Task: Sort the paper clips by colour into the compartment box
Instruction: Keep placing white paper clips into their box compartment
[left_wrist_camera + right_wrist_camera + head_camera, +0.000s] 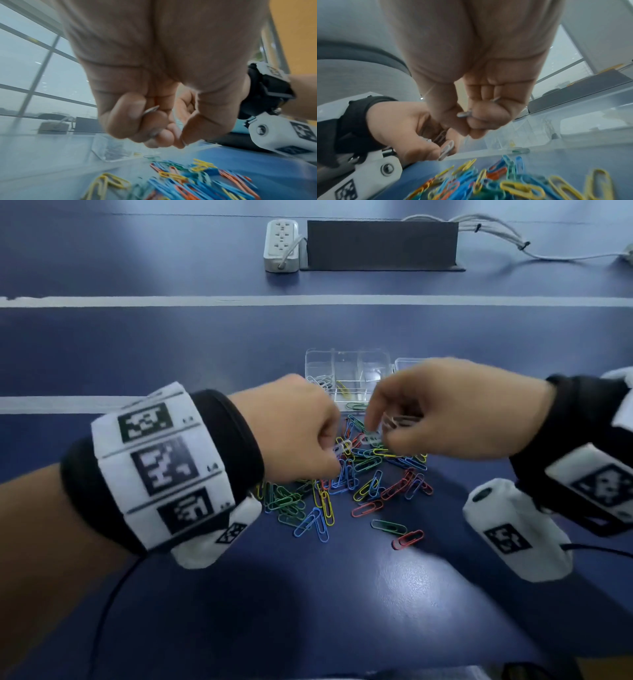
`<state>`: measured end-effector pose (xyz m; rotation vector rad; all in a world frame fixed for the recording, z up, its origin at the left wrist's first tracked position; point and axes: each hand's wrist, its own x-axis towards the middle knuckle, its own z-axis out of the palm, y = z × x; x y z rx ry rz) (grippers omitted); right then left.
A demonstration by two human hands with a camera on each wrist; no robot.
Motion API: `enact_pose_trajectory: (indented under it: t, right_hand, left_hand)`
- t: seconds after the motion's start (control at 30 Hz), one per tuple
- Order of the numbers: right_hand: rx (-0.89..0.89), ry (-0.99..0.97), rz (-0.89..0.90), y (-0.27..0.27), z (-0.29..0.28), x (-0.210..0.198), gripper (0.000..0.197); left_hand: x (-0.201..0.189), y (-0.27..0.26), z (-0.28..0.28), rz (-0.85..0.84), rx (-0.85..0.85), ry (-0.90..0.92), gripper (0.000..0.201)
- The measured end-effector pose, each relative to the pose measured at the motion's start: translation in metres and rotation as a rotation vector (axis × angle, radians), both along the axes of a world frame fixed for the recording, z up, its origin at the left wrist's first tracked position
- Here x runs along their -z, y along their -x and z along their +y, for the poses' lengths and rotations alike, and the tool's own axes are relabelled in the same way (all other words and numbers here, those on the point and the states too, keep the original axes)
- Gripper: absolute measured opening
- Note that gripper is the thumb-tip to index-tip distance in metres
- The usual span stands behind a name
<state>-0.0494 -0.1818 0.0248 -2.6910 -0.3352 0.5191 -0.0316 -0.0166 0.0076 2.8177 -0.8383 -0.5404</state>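
Observation:
A heap of paper clips (pixel 359 484) in blue, green, red, yellow and white lies on the dark blue table. Just beyond it stands the clear compartment box (pixel 376 361); its left cell holds white clips (pixel 320 381) and a middle cell holds a yellow clip (pixel 342 390). My left hand (pixel 334 453) hovers over the heap's far edge, fingers curled round white clips (pixel 447 148). Close beside it, my right hand (pixel 380 429) pinches more white clips (pixel 394 421) between thumb and fingers (pixel 477 121). How many clips each hand holds is hidden.
A clear lid (pixel 407 364) lies right of the box, partly behind my right hand. At the far edge are a white power strip (pixel 281 246), a dark upright panel (pixel 382 244) and cables (pixel 496 231). White lines (pixel 308 301) cross the table.

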Motion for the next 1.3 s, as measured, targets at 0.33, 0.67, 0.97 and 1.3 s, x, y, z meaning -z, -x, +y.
enact_pose_trajectory:
  t: [0.33,0.67,0.97,1.3]
  right_hand:
    - [0.137,0.057,-0.114,-0.066,0.039,-0.002,0.028]
    - [0.238,0.028,-0.019,-0.093,0.053,-0.002,0.022]
    - [0.404,-0.442,0.180,-0.086,0.045,0.001,0.035]
    - [0.483,-0.484,0.165,-0.074,0.030,-0.001,0.023]
  left_hand:
    - [-0.003,-0.067,0.001,-0.142,-0.252,0.057,0.016]
    - [0.001,-0.088,0.004,-0.054,-0.273,0.037,0.015]
    - [-0.001,-0.086,0.000,0.025,-0.270,0.192,0.023]
    - [0.002,-0.078,-0.006,-0.003,-0.211,0.280,0.037]
